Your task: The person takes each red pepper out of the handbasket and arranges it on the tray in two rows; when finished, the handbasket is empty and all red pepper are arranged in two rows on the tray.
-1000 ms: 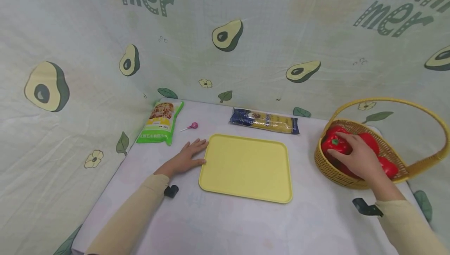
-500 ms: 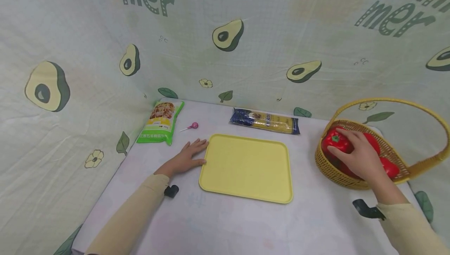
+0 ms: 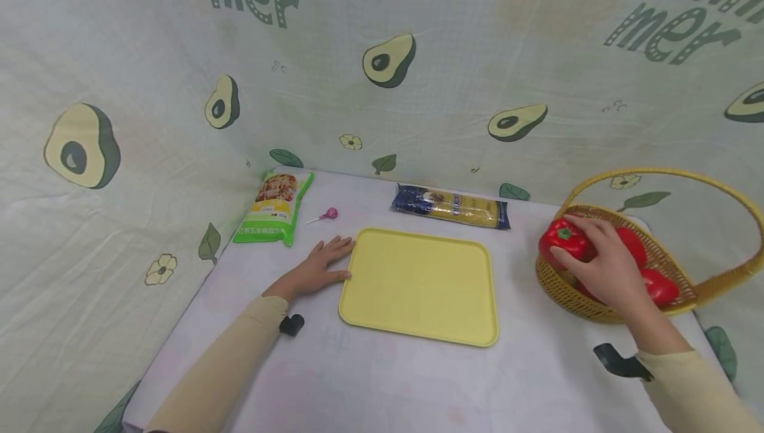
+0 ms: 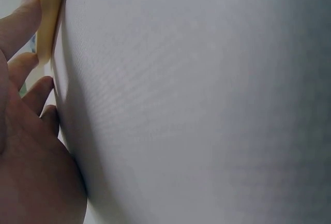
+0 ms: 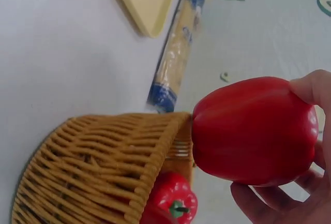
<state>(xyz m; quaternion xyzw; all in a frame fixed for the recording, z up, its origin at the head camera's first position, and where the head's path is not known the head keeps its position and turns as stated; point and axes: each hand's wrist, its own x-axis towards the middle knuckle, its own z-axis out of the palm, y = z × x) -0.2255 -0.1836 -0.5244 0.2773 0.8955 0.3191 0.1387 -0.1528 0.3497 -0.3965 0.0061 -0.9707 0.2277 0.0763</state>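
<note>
A red bell pepper (image 3: 563,242) with a green stem is gripped by my right hand (image 3: 615,270) at the left rim of the wicker basket (image 3: 581,300). In the right wrist view the pepper (image 5: 256,131) is lifted to the rim's height, thumb on one side and fingers on the other. More red peppers (image 3: 659,286) lie inside the basket, partly hidden by the hand. My left hand (image 3: 313,268) lies flat on the table with fingers spread, its fingertips at the left edge of the yellow tray (image 3: 418,287).
A green and yellow snack bag (image 3: 273,207) lies at the back left, beside a pink lollipop (image 3: 330,213). Behind the tray is a blue and gold pasta packet (image 3: 450,206). The basket's tall handle (image 3: 662,171) arches over its right side. A printed cloth hangs behind the table.
My right hand has raised the red pepper out of the basket's interior, up and slightly left over the rim. My left hand and the tray stay put.
</note>
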